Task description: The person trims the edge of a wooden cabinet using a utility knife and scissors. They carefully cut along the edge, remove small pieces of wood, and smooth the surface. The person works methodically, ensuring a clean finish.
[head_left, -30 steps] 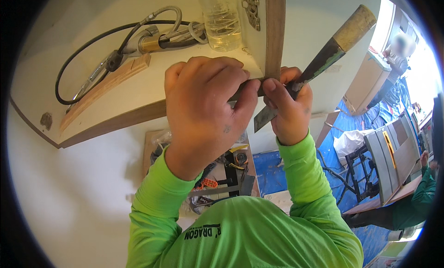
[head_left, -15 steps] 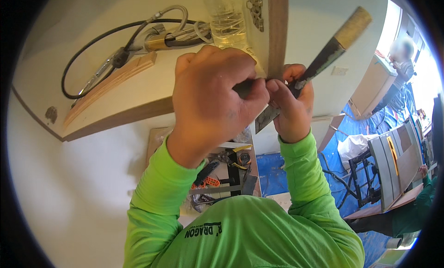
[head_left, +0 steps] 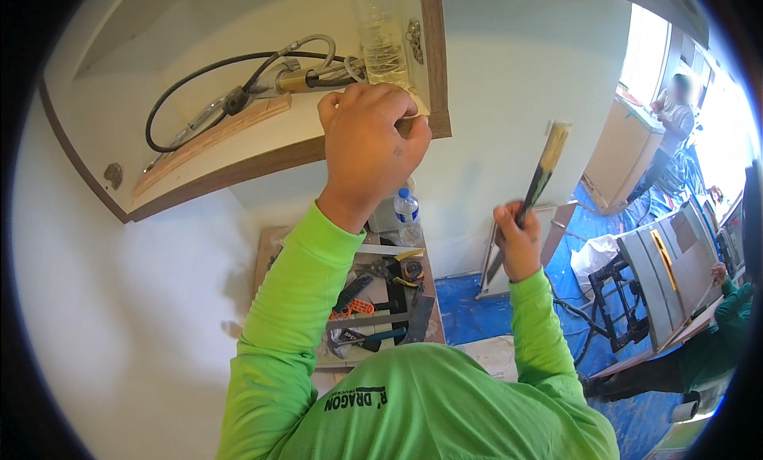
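Observation:
My left hand [head_left: 369,142] is closed at the lower right corner of the open cabinet's wood edge [head_left: 442,122], fingers curled over something I cannot make out. My right hand [head_left: 520,241] grips a long chisel-like tool [head_left: 548,160], dark with a tan upper end, held upright away from the cabinet; its lower blade runs behind my fingers. Inside the cabinet lie looped cables and hoses [head_left: 199,69], a light wood strip [head_left: 171,155] and a clear bottle of liquid [head_left: 383,47].
Below is a board [head_left: 429,309] with tools and a blue-capped bottle [head_left: 407,207]. At right are a blue floor sheet [head_left: 469,317], panels on a black frame [head_left: 648,277], a person by a box-like unit [head_left: 674,114] and a co-worker in dark green [head_left: 723,333].
My right hand has moved down and rightward away from the cabinet corner, carrying the tool, now more upright. My left hand stays at the corner. The view has shifted, showing the capped bottle below.

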Demonstrator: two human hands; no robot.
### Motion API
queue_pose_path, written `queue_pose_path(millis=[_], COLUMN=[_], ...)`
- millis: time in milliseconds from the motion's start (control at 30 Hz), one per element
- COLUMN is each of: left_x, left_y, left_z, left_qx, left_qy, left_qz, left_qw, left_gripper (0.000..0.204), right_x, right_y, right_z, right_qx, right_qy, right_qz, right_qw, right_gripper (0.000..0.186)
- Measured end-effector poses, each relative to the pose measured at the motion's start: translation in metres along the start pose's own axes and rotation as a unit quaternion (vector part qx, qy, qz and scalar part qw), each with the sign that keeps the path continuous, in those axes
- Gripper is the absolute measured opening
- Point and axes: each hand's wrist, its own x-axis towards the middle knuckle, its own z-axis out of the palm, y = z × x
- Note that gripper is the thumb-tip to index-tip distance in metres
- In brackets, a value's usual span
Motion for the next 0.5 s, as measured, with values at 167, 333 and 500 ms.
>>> queue_pose_path(millis=[167, 333, 500], left_x=[-0.005, -0.007, -0.005], left_y=[-0.002, -0.003, -0.004], left_z=[0.002, 0.010, 0.009], left_qx=[-0.002, -0.011, -0.013], left_qy=[0.029, 0.028, 0.022], left_qz=[-0.001, -0.012, -0.008], left_qw=[1.000, 0.999, 1.000], left_gripper=[0.012, 0.012, 0.010], right_x=[-0.056, -0.116, -0.161], right_y=[0.057, 0.121, 0.172], right_z=[-0.072, -0.129, -0.160], right_qx=[-0.176, -0.221, -0.252], right_qy=[0.054, 0.076, 0.069], right_qz=[0.056, 0.099, 0.172], right_qw=[0.981, 0.967, 0.950], right_gripper=[0.028, 0.028, 0.025])
